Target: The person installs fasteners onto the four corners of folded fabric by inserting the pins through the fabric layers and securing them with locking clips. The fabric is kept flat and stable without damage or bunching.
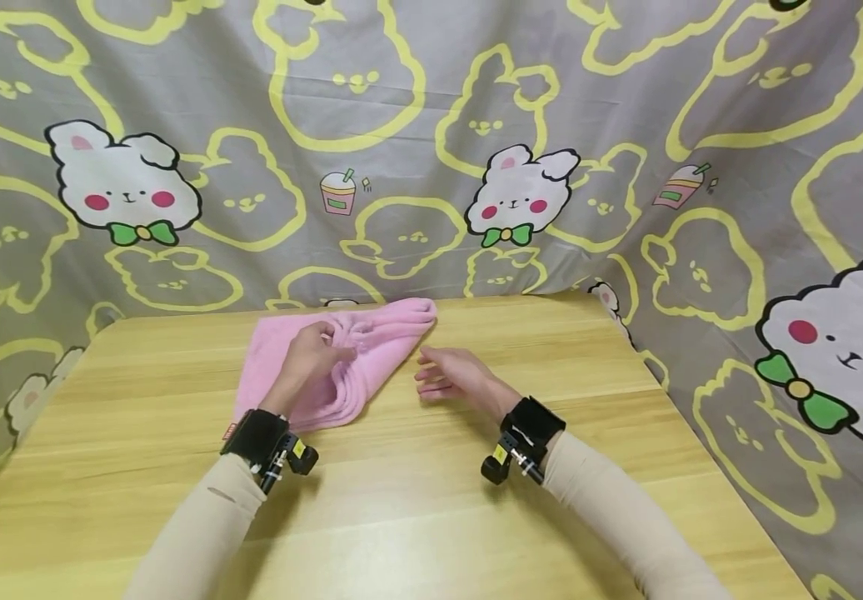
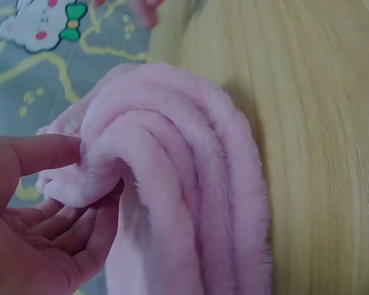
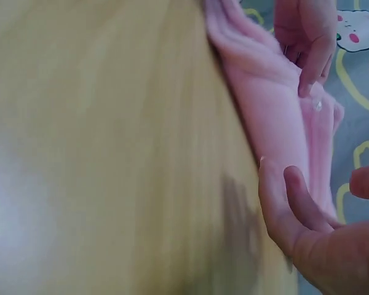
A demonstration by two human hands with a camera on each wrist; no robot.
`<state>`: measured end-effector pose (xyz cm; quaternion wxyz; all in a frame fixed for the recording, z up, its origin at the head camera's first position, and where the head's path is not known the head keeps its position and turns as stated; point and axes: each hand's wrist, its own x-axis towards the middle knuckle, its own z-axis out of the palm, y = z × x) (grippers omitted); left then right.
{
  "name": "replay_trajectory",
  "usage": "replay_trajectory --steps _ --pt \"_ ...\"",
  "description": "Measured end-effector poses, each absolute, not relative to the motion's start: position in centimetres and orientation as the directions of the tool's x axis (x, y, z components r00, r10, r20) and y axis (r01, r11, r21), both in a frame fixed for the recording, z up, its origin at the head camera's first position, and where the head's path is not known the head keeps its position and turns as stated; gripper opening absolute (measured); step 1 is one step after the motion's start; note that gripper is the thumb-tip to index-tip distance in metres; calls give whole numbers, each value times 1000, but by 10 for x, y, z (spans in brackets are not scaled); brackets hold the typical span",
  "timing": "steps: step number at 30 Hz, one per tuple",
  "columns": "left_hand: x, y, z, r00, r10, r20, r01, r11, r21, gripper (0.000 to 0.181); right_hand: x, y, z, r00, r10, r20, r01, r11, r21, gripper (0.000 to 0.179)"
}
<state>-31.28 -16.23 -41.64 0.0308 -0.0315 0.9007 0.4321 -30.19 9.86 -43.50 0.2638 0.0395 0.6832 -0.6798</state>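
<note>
A pink plush cloth (image 1: 274,350) lies on the table, bunched into several soft folds at its middle and right side. My left hand (image 1: 311,358) is over the cloth and pinches one of these folds (image 2: 98,166) between thumb and fingers. Just right of the cloth, my right hand (image 1: 461,375) hovers with loosely bent fingers and nothing in them. In the right wrist view, its fingertips (image 3: 295,178) overlap the cloth's edge. A small shiny spot (image 3: 318,106) shows on the fabric near the left hand.
The wooden table (image 1: 416,517) extends to a grey curtain (image 1: 416,175) with yellow outlines and white rabbit faces, which hangs along its back and right side. A small red tag (image 1: 230,432) sticks out at the cloth's near left corner. Both wrists wear black camera straps (image 1: 259,437).
</note>
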Motion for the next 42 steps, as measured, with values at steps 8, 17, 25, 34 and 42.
replay_trajectory --steps 8,17,25,34,42 --pt "-303 -131 -409 -999 44 29 51 708 704 50 -323 90 -439 -858 -344 -381 397 26 -917 72" --pt "-275 -92 -419 -948 202 245 310 752 582 49 -333 96 -449 -852 -366 -376 409 -16 -912 70" --pt "-247 -64 -430 -833 379 402 515 797 315 43 -311 114 -417 -827 -448 -339 314 132 -940 74" --pt "-229 -54 -426 -911 413 -10 377 841 388 60 -304 128 -427 -798 -426 -427 263 392 -882 37" --pt "-238 -88 -409 -917 335 -218 226 884 408 63 -293 123 -425 -940 -266 -213 -18 662 -749 53"
